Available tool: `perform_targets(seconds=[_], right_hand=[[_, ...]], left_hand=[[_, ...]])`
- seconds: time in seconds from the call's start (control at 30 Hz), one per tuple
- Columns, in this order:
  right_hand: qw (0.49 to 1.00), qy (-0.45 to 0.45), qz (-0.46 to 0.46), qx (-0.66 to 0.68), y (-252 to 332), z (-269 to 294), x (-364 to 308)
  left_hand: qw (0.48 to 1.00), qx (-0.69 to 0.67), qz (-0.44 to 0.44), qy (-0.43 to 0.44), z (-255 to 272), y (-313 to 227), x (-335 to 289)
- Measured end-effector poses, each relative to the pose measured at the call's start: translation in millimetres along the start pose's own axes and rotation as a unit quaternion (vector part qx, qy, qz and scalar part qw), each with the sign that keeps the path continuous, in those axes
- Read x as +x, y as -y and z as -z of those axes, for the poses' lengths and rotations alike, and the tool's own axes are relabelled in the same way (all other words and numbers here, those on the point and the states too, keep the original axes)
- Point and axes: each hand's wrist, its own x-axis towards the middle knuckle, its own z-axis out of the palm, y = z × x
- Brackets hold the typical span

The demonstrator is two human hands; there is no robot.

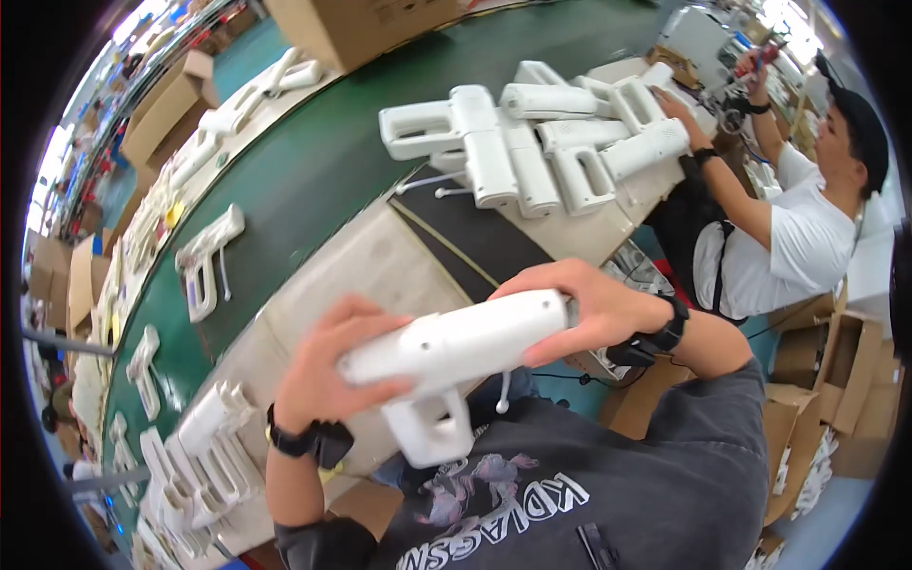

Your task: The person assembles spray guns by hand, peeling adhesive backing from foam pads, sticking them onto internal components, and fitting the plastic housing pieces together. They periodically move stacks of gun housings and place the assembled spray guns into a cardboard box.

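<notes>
Between my two hands is a white plastic gun-shaped housing [461,340] with a looped handle, held sideways in front of my chest. My left hand [323,366] is closed around its left end, fingers above and thumb below, a little blurred. On the other end, my right hand [594,309] grips with fingers over the top and thumb underneath. The handle loop points down toward my dark shirt, and a thin white stalk hangs below the body. Beyond my right hand, a pile of similar white housings [489,161] lies on the bench.
A green conveyor belt [285,180] curves past the pale bench [328,275], carrying spaced housings [204,261]. More housings [195,475] stand in a row at lower left. A co-worker in a white shirt [807,228] reaches to the pile from the right. Cardboard boxes [361,28] stand around.
</notes>
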Motion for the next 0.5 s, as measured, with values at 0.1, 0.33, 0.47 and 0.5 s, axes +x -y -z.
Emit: perform_targets(seconds=[0.1, 0.33, 0.47, 0.5], right_hand=[[0.993, -0.065, 0.024, -0.099, 8, 9, -17], [0.978, -0.018, 0.117, -0.174, 21, 7, -7], [0.977, 0.003, 0.143, -0.155, 21, -1, 4], [0.98, 0.016, 0.141, -0.138, 21, -3, 7]], left_hand=[[0.998, 0.02, -0.037, -0.039, -8, -14, 22], [0.997, 0.05, -0.06, -0.011, -26, -37, 9], [0.996, 0.068, -0.046, -0.032, -26, -41, -10], [0.997, 0.055, -0.039, -0.022, -25, -39, -13]])
